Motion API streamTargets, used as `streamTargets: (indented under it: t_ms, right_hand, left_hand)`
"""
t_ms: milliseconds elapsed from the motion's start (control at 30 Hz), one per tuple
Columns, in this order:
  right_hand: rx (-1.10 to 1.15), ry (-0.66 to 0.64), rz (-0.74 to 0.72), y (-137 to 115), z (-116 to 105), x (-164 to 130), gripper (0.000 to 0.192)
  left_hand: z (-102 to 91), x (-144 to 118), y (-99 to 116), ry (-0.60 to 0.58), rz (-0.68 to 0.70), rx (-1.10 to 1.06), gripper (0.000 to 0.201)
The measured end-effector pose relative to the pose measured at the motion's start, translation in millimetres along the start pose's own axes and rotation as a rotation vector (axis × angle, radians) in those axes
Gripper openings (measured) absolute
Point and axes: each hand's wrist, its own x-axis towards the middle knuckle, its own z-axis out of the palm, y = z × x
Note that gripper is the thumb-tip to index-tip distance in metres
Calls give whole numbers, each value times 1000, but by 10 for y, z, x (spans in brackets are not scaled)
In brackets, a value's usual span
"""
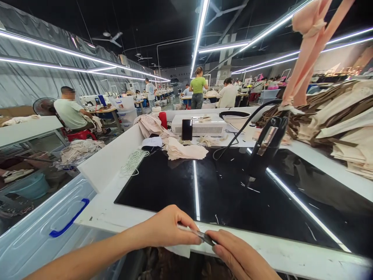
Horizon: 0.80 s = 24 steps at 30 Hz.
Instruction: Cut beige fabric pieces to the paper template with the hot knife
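Observation:
At the near table edge, my left hand [170, 229] is closed, thumb and fingers pinching a slim shiny grey tool [205, 237] whose exact kind I cannot make out. My right hand [233, 249] has its fingers closed on the tool's darker end, close beside the left. A piece of white cloth [182, 251] hangs below my left hand; whether that hand also holds it, I cannot tell. Just beyond both hands lies a glossy black board [171, 186] with scattered thread scraps on it.
A black corded device [266, 142] hangs from peach fabric strips [305, 58] over the board. Cream cloth pieces [185, 149], a phone [187, 129], a white box [201, 124] and pale cord [135, 160] lie behind. Fabric stacks [349, 128] stand right, a plastic bin [55, 221] left. Several people work beyond.

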Motion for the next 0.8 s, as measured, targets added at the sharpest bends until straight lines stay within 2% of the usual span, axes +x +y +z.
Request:
streamTargets:
  t_ms: [567,800]
  right_hand:
    - [91,-103,33,-11,61,57,41]
    - [37,-106,19,1,60,62,39]
  left_hand:
    - [-9,-33,-24,9,32,65,24]
    - [11,-35,-36,6,54,65,22]
